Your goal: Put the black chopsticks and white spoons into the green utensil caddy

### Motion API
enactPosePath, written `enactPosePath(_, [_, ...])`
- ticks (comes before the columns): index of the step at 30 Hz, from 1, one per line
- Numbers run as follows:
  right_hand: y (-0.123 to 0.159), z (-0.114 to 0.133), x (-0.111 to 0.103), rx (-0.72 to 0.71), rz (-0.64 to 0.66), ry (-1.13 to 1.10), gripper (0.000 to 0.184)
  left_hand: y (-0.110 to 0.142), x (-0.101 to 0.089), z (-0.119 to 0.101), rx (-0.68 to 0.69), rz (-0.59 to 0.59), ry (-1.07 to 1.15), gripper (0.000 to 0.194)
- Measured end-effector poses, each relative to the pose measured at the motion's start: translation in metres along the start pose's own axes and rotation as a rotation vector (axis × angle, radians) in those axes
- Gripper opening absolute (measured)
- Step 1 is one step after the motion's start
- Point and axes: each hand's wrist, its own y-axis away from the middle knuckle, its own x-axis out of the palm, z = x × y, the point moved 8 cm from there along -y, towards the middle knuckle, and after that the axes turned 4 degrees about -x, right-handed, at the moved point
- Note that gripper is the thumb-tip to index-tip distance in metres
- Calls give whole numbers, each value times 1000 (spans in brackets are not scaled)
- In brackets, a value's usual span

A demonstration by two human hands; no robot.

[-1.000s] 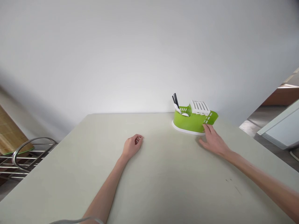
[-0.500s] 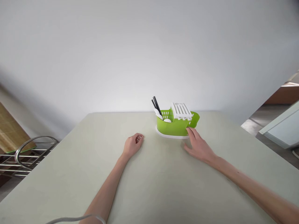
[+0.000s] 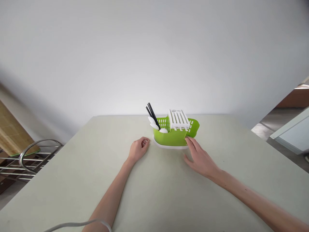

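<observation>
A green cutlery caddy [image 3: 172, 138] with a white base stands near the back of the table. In its left part are black chopsticks [image 3: 152, 112] and several white spoons [image 3: 154, 125]. A white slotted rack [image 3: 179, 119] with small hooks sits over its middle. My right hand [image 3: 202, 161] touches the caddy's front right side with its fingertips, fingers stretched and thumb apart below. My left hand [image 3: 138, 149] rests on the table left of the caddy, fingers curled, with nothing visible in them.
The pale table [image 3: 154, 193] meets a plain wall [image 3: 154, 58] at the back. A metal rack [image 3: 29, 161] stands beyond the left edge. A grey cable [image 3: 77, 223] crosses my left forearm. A white panel [image 3: 292, 129] is off to the right.
The caddy has shifted left and a little nearer me, with my right hand moving along against it. The left hand has stayed almost in place, so the caddy is closer to it.
</observation>
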Motion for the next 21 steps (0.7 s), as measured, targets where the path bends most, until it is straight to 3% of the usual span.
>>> enactPosePath(16, [2,-9,-3,18,6,-121,71,1,1,1,2,2,10,32])
enactPosePath(19, [4,-15,-13,40,-75,-220,66,1,1,3,-4,-3,21,32])
enactPosePath(21, [5,-26,-23,81,-195,-297,62,0,2,5,-9,-1,28,32])
